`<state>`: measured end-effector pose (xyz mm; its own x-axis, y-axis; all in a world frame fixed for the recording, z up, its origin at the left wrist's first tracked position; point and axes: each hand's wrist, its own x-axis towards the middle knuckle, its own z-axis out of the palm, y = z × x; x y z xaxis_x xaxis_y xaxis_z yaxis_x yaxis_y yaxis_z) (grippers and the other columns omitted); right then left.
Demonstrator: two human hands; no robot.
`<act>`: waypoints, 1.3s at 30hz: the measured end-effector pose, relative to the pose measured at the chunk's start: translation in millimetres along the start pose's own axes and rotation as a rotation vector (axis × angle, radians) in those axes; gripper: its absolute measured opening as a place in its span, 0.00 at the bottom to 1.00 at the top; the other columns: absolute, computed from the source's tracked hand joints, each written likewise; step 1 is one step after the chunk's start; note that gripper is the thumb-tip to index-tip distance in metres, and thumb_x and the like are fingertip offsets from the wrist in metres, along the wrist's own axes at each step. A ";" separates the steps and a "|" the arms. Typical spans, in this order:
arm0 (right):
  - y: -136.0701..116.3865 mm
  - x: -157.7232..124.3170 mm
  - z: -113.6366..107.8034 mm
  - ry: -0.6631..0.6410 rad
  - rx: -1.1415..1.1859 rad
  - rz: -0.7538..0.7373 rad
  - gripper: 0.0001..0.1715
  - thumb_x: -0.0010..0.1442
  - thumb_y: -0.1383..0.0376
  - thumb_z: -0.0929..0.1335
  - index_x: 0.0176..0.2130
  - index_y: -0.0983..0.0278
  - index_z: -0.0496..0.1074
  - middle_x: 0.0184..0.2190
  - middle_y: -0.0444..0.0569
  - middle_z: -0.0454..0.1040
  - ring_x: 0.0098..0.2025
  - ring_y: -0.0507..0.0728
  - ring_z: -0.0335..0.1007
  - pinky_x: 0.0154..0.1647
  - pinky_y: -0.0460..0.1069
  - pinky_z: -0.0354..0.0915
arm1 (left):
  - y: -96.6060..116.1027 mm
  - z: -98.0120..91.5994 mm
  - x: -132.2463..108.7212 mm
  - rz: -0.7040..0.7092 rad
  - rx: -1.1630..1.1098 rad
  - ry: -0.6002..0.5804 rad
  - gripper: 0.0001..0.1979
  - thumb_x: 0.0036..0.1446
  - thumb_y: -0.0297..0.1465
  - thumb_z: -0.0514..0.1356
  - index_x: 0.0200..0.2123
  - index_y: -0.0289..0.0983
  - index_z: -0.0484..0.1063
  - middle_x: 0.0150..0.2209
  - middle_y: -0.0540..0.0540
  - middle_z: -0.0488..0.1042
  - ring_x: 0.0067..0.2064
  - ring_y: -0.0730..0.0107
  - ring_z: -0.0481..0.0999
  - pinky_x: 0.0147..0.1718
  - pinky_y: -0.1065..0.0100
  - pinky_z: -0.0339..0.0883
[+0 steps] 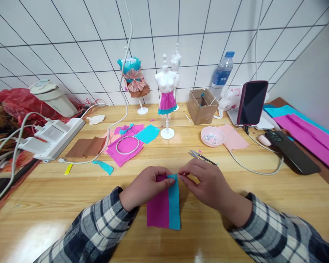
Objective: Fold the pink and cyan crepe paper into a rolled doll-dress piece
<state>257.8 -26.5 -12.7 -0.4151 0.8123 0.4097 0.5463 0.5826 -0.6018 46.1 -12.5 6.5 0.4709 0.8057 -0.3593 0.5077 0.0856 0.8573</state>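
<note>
pinching the top edge of a magenta and teal paper strip [164,204] from both sides, the left hand [145,186] and right hand [205,182] have their fingers closed on it; the strip lies flat on the wooden bench [57,204], small scissors [200,156] just behind.

Bare tabletop [57,204] left of the left hand [145,186]; scissors [201,157] just beyond the right hand [205,180], cable [252,170] farther right.
</note>
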 end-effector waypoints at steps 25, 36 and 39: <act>-6.9 0.1 3.8 -0.114 -0.006 0.114 0.05 0.58 0.67 0.69 0.32 0.61 0.77 0.28 0.43 0.76 0.28 0.50 0.70 0.29 0.45 0.60 | 3.1 8.6 -2.3 0.143 0.379 0.129 0.10 0.57 0.35 0.60 0.35 0.40 0.82 0.30 0.48 0.79 0.35 0.66 0.73 0.36 0.69 0.62; -4.3 0.9 2.5 -0.064 0.050 0.121 0.07 0.60 0.65 0.68 0.35 0.60 0.78 0.29 0.43 0.77 0.28 0.50 0.69 0.28 0.45 0.62 | 4.6 6.2 -3.0 0.176 0.241 0.130 0.15 0.61 0.39 0.56 0.32 0.37 0.79 0.28 0.49 0.76 0.31 0.71 0.71 0.32 0.71 0.62; -4.5 0.8 3.0 -0.051 0.057 0.113 0.07 0.61 0.65 0.68 0.36 0.60 0.78 0.28 0.43 0.77 0.27 0.49 0.68 0.28 0.46 0.62 | 4.8 6.1 -2.9 0.177 0.231 0.138 0.15 0.61 0.38 0.56 0.31 0.36 0.78 0.26 0.49 0.75 0.30 0.72 0.70 0.31 0.72 0.60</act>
<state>252.8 -28.6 -11.7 -0.3901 0.8696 0.3025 0.5499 0.4836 -0.6810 51.6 -17.9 9.4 0.4724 0.8693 -0.1457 0.5844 -0.1852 0.7901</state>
